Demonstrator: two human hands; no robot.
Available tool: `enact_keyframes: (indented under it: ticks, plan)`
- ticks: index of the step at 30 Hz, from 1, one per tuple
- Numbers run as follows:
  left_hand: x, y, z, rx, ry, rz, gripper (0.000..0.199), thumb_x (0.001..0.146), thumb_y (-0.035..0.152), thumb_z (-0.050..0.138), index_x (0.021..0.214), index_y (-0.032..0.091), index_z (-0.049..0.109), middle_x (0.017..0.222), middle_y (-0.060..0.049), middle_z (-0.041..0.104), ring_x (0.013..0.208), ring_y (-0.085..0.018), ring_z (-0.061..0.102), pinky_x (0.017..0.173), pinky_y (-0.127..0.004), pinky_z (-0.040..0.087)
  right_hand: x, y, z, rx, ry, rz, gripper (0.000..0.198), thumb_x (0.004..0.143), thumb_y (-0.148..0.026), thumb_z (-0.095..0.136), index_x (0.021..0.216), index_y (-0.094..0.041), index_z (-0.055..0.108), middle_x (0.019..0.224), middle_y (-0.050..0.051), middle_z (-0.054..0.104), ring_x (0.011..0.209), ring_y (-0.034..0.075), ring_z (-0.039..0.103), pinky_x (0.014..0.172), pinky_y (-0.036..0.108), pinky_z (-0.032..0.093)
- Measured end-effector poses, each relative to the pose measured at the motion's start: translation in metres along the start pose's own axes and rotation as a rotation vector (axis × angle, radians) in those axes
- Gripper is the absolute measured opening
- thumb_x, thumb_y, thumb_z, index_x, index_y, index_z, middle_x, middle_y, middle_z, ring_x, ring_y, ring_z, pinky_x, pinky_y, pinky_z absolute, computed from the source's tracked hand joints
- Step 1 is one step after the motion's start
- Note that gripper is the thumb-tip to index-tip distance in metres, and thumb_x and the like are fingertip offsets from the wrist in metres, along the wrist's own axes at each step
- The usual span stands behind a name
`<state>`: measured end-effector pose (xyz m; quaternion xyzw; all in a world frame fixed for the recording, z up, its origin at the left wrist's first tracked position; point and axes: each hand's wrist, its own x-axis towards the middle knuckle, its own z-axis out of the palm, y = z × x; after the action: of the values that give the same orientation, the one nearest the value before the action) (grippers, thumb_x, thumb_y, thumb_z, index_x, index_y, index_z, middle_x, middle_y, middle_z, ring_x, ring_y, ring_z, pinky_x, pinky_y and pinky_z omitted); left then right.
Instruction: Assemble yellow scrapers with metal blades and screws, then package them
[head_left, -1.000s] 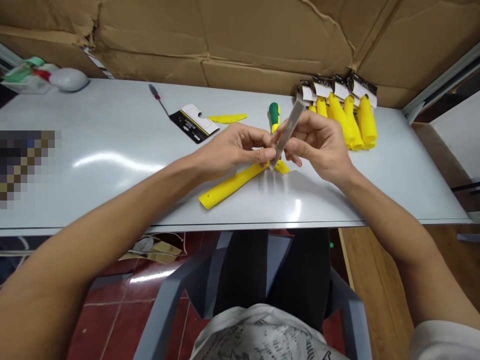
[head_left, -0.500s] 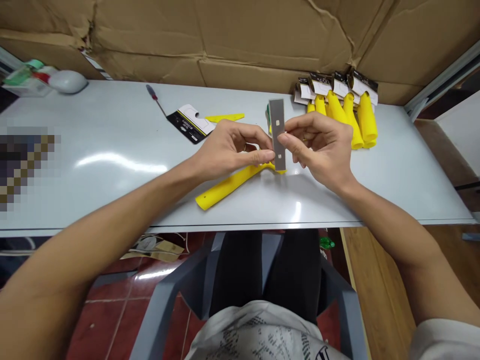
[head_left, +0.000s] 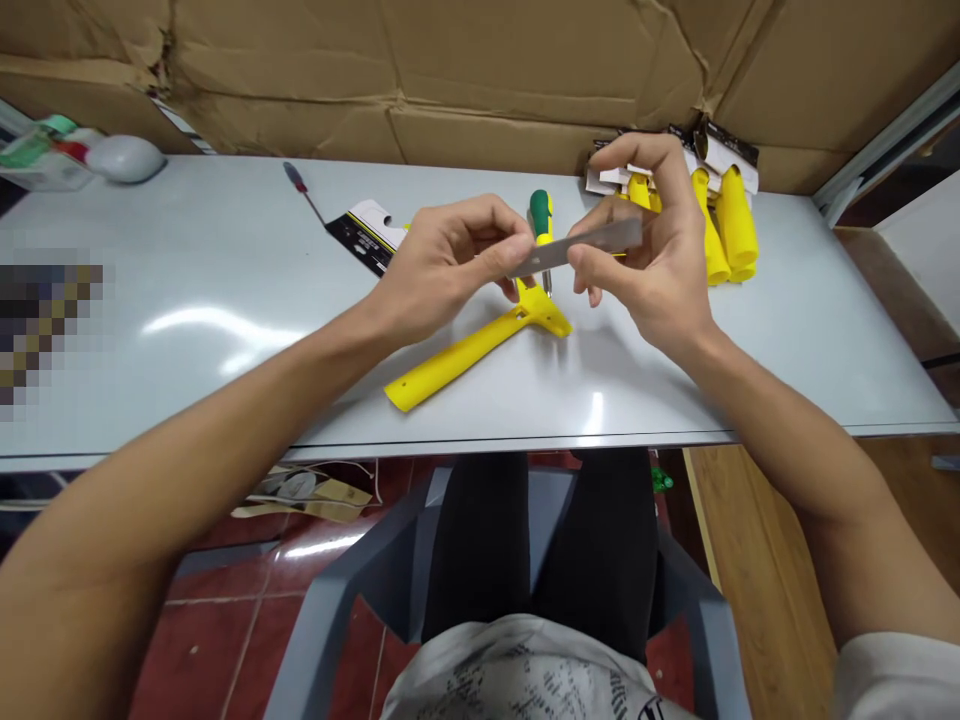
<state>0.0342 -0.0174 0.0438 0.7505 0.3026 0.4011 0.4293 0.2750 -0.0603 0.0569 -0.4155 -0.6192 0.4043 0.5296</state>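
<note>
Above the table I hold a flat grey scraper blade [head_left: 600, 238] tilted nearly level. My left hand [head_left: 457, 255] pinches its left end between thumb and fingers. At the right part, my right hand [head_left: 652, 230] has its thumb against the lower edge, fingers behind and index finger raised. Below my hands lies a yellow scraper handle [head_left: 457, 365] with a flared head, flat on the table. Just behind that head is a green and yellow screwdriver [head_left: 540, 215], its metal tip partly behind the blade and hands.
Several yellow scrapers [head_left: 735, 225] with black and white cards are stacked at the back right. A black printed card [head_left: 360, 240] and a thin screwdriver [head_left: 300, 185] lie to the left. A white rounded object [head_left: 126, 158] sits far left. Cardboard [head_left: 480, 70] lines the back.
The blade has turned from upright to nearly level, its far end swinging right. My right index finger has lifted. The green screwdriver and the handle's head now show more.
</note>
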Motion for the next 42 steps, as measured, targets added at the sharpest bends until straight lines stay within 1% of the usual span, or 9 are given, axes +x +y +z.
enact_keyframes:
  ticks: [5, 8, 13, 16, 20, 26, 32, 37, 42]
  plan:
    - [0.003, -0.004, -0.005, 0.012, 0.066, 0.081, 0.06, 0.096, 0.084, 0.099, 0.102, 0.032, 0.07, 0.083, 0.003, 0.077, 0.068, -0.015, 0.066, 0.064, -0.039, 0.06, 0.009, 0.001, -0.007, -0.131, -0.217, 0.056, 0.038, 0.08, -0.03, 0.109, 0.1, -0.025, 0.078, 0.082, 0.0, 0.078, 0.082, 0.019, 0.076, 0.071, 0.031, 0.063]
    - [0.006, -0.011, -0.011, 0.055, 0.068, 0.055, 0.059, 0.1, 0.089, 0.092, 0.109, 0.034, 0.07, 0.085, 0.004, 0.078, 0.071, -0.016, 0.068, 0.063, -0.041, 0.056, 0.014, 0.012, -0.01, -0.154, -0.219, 0.107, 0.024, 0.083, -0.02, 0.103, 0.093, -0.022, 0.081, 0.079, 0.001, 0.077, 0.075, 0.017, 0.071, 0.068, 0.031, 0.06]
    - [0.003, -0.021, -0.015, 0.383, -0.01, -0.066, 0.064, 0.098, 0.083, 0.093, 0.121, 0.029, 0.066, 0.078, 0.005, 0.074, 0.068, -0.018, 0.066, 0.067, -0.039, 0.045, 0.023, 0.027, -0.021, -0.051, -0.123, 0.197, 0.052, 0.073, -0.011, 0.108, 0.113, -0.026, 0.078, 0.077, -0.003, 0.076, 0.065, 0.018, 0.069, 0.06, 0.034, 0.06]
    - [-0.003, -0.023, -0.012, 0.515, -0.129, -0.066, 0.068, 0.085, 0.061, 0.104, 0.132, 0.03, 0.066, 0.08, 0.006, 0.076, 0.07, -0.022, 0.07, 0.069, -0.039, 0.042, 0.025, 0.031, -0.025, -0.058, -0.153, 0.234, 0.059, 0.074, -0.006, 0.105, 0.121, -0.028, 0.077, 0.077, -0.005, 0.074, 0.064, 0.018, 0.069, 0.058, 0.032, 0.061]
    - [-0.007, -0.02, -0.007, 0.581, -0.212, -0.054, 0.067, 0.08, 0.036, 0.092, 0.142, 0.029, 0.066, 0.087, 0.005, 0.078, 0.077, -0.024, 0.071, 0.07, -0.038, 0.043, 0.024, 0.036, -0.024, -0.06, -0.185, 0.3, 0.056, 0.074, 0.0, 0.095, 0.116, -0.029, 0.073, 0.08, -0.005, 0.073, 0.063, 0.016, 0.068, 0.056, 0.031, 0.062]
    - [-0.003, -0.02, -0.004, 0.536, -0.153, 0.046, 0.059, 0.077, 0.035, 0.089, 0.131, 0.03, 0.067, 0.088, 0.005, 0.073, 0.075, -0.021, 0.064, 0.07, -0.04, 0.045, 0.024, 0.038, -0.02, 0.026, -0.302, 0.368, 0.058, 0.072, 0.0, 0.092, 0.116, -0.029, 0.068, 0.083, -0.004, 0.075, 0.062, 0.017, 0.071, 0.058, 0.032, 0.064]
    - [-0.006, -0.019, -0.001, 0.49, -0.093, 0.125, 0.052, 0.077, 0.029, 0.088, 0.125, 0.027, 0.07, 0.087, 0.003, 0.071, 0.076, -0.021, 0.065, 0.072, -0.039, 0.05, 0.024, 0.043, -0.019, -0.008, -0.249, 0.293, 0.058, 0.073, 0.0, 0.095, 0.116, -0.029, 0.07, 0.088, -0.005, 0.077, 0.062, 0.016, 0.068, 0.055, 0.031, 0.062]
    - [-0.008, -0.018, -0.002, 0.627, -0.059, 0.176, 0.054, 0.084, 0.03, 0.093, 0.134, 0.03, 0.072, 0.094, 0.001, 0.076, 0.084, -0.025, 0.072, 0.079, -0.041, 0.057, 0.022, 0.037, -0.017, -0.105, -0.303, 0.205, 0.051, 0.083, -0.008, 0.102, 0.117, -0.027, 0.07, 0.081, -0.005, 0.077, 0.064, 0.016, 0.071, 0.06, 0.031, 0.063]
    - [-0.009, -0.025, -0.003, 0.651, -0.047, 0.241, 0.054, 0.084, 0.027, 0.09, 0.134, 0.036, 0.072, 0.1, -0.002, 0.078, 0.087, -0.03, 0.072, 0.083, -0.048, 0.063, 0.022, 0.033, -0.015, -0.2, -0.272, 0.2, 0.038, 0.095, -0.018, 0.1, 0.109, -0.027, 0.067, 0.073, -0.004, 0.074, 0.061, 0.017, 0.07, 0.062, 0.034, 0.064]
